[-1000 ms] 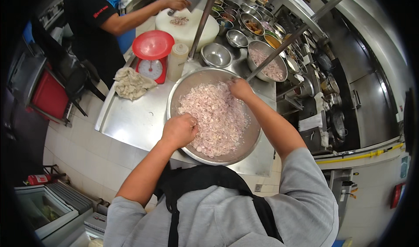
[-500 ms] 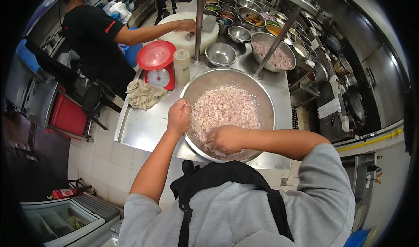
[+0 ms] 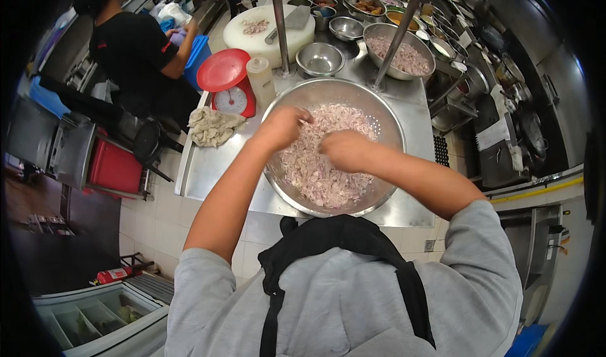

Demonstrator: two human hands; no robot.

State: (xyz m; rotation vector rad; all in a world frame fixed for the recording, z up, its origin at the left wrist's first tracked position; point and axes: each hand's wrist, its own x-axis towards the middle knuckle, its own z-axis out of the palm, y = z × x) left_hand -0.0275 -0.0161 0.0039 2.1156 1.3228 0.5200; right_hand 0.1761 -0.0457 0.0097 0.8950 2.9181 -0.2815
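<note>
Scale (image 3: 228, 86) left of bowl (image 3: 385, 114); rag (image 3: 211, 125) probably before scale.

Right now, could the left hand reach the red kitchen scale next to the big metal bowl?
Probably yes. The left hand is at the big metal bowl's left rim, the red kitchen scale stands just beyond, and nothing lies between them.

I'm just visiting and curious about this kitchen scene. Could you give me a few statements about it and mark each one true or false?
1. Both hands, left hand and right hand, are in the big metal bowl of chopped pinkish pieces. True.
2. The kitchen scale has a blue top. False: its top is red.
3. A crumpled cloth lies on the steel counter left of the bowl. True.
4. The small metal bowl behind the big one is full of meat. False: it looks empty.
5. The right hand holds a knife. False: it holds no tool.
</note>
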